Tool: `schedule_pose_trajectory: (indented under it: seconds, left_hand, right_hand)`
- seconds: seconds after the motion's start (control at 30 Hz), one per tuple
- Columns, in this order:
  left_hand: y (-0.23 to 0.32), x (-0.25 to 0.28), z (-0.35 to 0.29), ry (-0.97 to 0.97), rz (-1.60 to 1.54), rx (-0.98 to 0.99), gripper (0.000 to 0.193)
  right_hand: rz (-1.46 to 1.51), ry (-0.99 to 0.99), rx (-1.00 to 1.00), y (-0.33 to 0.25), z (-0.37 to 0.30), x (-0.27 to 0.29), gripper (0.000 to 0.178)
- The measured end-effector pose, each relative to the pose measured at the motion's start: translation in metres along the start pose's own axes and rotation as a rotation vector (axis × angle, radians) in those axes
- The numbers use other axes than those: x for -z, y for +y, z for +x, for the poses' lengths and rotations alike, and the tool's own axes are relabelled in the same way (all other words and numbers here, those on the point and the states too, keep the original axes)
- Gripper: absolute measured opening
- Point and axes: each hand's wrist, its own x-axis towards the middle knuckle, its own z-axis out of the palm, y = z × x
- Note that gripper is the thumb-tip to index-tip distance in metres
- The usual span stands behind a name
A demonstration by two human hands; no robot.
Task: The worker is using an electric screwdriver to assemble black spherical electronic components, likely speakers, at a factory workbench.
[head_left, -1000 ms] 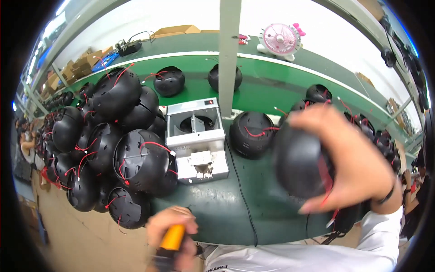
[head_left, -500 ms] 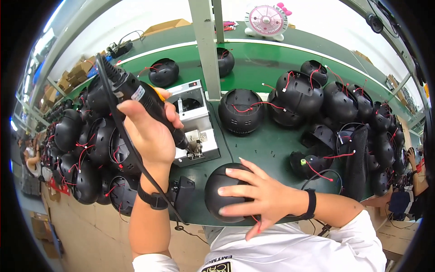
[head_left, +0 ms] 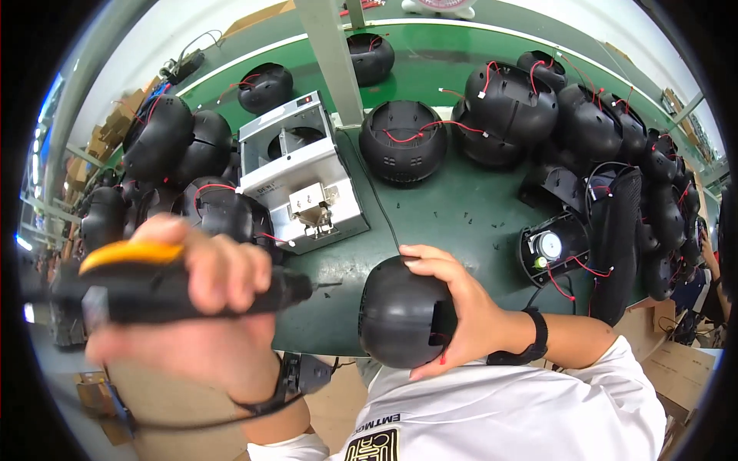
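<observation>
My left hand (head_left: pixel 207 307), partly smeared by motion, is wrapped round a black electric screwdriver (head_left: pixel 154 288) with an orange lever. The screwdriver lies nearly level, its bit pointing right, a short way from a round black plastic shell (head_left: pixel 400 307). My right hand (head_left: pixel 469 307) grips that shell from the right at the table's front edge, thumb and fingers spread over its side. A dark square cut-out and a bit of red wire show beside my palm. Behind the screwdriver stands a silver screw feeder (head_left: pixel 307 173) with a small metal bracket at its front.
Another black shell (head_left: pixel 403 146) with a red wire stands behind, and several more crowd both sides. An open shell holding a round silver part (head_left: pixel 547 244) lies at right, near a black mesh piece (head_left: pixel 617 246). Small screws (head_left: pixel 453 217) lie scattered on the green table (head_left: pixel 430 200).
My left hand has come down and left from the screw feeder, swinging the screwdriver nearly level toward the shell. The held shell is turned, showing its cut-out, and my right hand now grips its side.
</observation>
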Motion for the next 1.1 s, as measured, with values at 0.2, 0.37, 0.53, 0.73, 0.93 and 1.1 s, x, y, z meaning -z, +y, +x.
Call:
schedule_pose_trajectory:
  seconds: [0.2, 0.37, 0.53, 0.73, 0.93, 1.1]
  left_hand:
    - [0.046, -0.028, -0.021, -0.238, 0.126, -0.130, 0.055]
    - [0.036, -0.034, -0.019, -0.229, 0.132, -0.143, 0.057]
    - [0.012, -0.028, -0.007, -0.227, 0.053, -0.167, 0.069]
    - [0.018, 0.007, -0.012, -0.020, 0.225, -0.212, 0.093]
    - [-0.022, 0.028, -0.034, -0.186, 0.638, 0.051, 0.093]
    - [-0.064, 0.028, -0.039, -0.619, 1.108, 0.095, 0.077]
  right_hand:
    - [0.004, 0.020, 0.177, 0.007, 0.005, -0.004, 0.116]
    - [-0.066, -0.071, 0.235, 0.002, 0.003, -0.002, 0.107]
    - [-0.067, -0.056, 0.240, 0.006, 0.004, 0.002, 0.113]
    - [-0.094, 0.016, 0.232, -0.023, 0.022, 0.047, 0.112]
    - [-0.604, -0.029, 0.210, -0.125, 0.056, 0.168, 0.113]
    - [-0.521, 0.038, 0.051, -0.166, 0.050, 0.195, 0.116]
